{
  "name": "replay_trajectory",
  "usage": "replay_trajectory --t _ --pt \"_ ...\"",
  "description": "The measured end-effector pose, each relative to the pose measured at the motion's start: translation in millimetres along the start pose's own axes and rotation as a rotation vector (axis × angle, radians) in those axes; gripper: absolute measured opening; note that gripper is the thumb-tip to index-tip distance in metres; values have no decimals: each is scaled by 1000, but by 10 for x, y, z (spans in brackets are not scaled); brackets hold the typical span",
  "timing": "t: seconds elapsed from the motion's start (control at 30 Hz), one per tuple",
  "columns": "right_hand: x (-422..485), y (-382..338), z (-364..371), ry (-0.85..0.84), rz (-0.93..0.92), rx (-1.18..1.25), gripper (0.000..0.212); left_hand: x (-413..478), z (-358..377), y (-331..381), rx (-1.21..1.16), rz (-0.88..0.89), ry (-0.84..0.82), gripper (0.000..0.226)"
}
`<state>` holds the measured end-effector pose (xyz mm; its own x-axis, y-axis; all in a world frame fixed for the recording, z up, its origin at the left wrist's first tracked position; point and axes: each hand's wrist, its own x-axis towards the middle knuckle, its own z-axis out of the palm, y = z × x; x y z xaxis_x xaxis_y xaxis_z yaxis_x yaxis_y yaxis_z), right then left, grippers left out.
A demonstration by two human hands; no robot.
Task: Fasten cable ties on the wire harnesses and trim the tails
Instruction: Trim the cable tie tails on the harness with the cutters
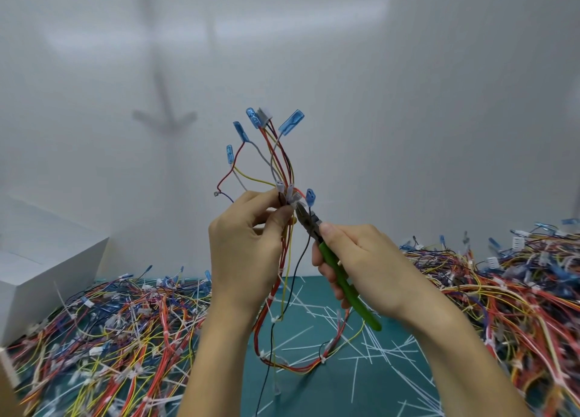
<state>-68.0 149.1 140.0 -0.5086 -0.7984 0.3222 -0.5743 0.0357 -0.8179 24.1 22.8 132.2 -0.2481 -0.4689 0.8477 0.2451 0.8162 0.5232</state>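
Green cutters against harness, in hands

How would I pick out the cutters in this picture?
Start at the teal mat and look above it to the raised right hand. The cutters sit in that hand, dark tip at the harness that the left hand holds. Their thick, bright green handles set them apart from the thin wires around them.

Worn on the head, facing forward and a little down over the green table toward the white wall along its far edge. Close behind the left hand and right hand, raised mid-frame. Single wide-angle view.
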Motion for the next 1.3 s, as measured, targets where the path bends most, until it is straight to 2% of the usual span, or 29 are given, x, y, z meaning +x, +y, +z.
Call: replay_trajectory --t 0.57,0.77,0.97,1.07,1.17,1.3 --pt "-2 -7 56 -30 32 99 50 20 -18 29 -47 -24 29 37" --pt "26 14 174 -19 68 145 51 51 -111 -36 -137 -191 21 26" --pt "88 52 171 141 88 212 50 66 -129 -146 -179 -358 0 10" --pt "80 47 149 170 42 260 39 65 -139 -155 -250 -421 -10 6" --pt "49 28 168 178 -17 292 15 54 -138 -83 -387 -476 -36 8" --pt "31 24 213 198 -53 314 15 53 -93 -1 -480 -506 -86 14"
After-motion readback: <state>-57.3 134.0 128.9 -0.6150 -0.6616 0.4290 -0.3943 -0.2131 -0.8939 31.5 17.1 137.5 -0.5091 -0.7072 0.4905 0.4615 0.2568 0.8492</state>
